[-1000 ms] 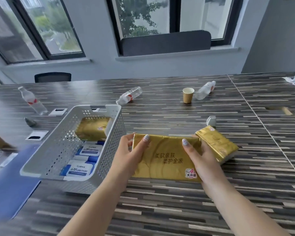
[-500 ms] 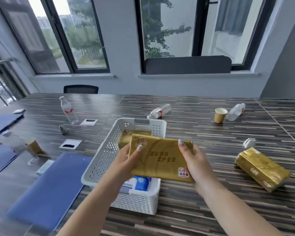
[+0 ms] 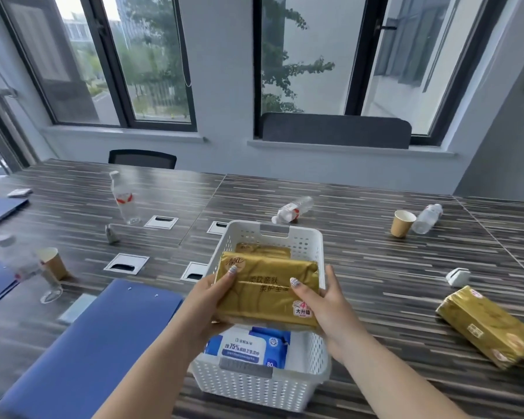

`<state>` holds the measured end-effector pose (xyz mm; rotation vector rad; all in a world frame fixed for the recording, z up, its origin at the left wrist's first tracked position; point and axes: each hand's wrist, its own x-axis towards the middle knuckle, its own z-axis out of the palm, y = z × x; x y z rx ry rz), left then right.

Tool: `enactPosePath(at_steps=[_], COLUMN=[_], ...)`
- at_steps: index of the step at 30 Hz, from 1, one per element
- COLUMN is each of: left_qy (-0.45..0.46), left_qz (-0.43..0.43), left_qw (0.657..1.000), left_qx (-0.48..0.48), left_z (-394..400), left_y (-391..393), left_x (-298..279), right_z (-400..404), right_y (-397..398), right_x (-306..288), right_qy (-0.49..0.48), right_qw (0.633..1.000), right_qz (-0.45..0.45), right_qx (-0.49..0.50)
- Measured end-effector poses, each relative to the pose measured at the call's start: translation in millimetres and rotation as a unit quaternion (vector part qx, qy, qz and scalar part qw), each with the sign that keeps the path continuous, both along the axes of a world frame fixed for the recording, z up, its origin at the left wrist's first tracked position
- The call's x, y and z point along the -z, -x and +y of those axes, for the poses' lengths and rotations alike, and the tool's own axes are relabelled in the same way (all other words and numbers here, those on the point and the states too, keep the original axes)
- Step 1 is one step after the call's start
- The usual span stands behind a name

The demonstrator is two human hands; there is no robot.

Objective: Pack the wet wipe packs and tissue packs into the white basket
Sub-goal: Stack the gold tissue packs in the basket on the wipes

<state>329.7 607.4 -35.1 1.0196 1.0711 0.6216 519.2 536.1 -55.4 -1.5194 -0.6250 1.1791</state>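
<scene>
A gold tissue pack hangs over the middle of the white basket. My left hand grips its left end and my right hand grips its right end, thumbs on top. Inside the basket, another gold tissue pack lies at the far end and blue-and-white wet wipe packs lie at the near end. One more gold tissue pack rests on the table at the right.
A blue folder lies left of the basket. Water bottles, paper cups and a small white object are spread over the striped table.
Both hands carried the gold tissue pack leftward from the table to over the basket and lower toward its opening. The view shifted, so the basket now sits centred.
</scene>
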Motion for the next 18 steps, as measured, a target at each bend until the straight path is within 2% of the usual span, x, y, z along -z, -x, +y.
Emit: enactPosePath(at_steps=[4,7,10,12,15,18], left_qy=[0.171,0.234,0.309,0.344,0.361,0.379], left_qz=[-0.11,-0.159,-0.2,-0.202,-0.168,-0.159], left_qw=[0.977,0.946,0.905,0.885,0.873,0.867], left_qx=[-0.07,-0.156,-0.212,-0.24,-0.283,-0.284], left_z=[20,29,30,28,34,47], left_y=[-1,-11,-30,-40,-47,-51], left_x=[16,36,49,50,55,62], right_z=[26,41,60,69,83,95], right_y=[-4,-7,-4,-1,7,7], right_x=[18,28,41,54,72,82], right_qy=[0.07,0.108,0.153,0.174,0.195,0.22], right_qw=[0.995,0.988,0.982,0.978,0.974,0.966], right_qz=[0.068,0.101,0.093,0.094,0.104,0.122], right_qx=[0.035,0.042,0.055,0.057,0.057,0.061])
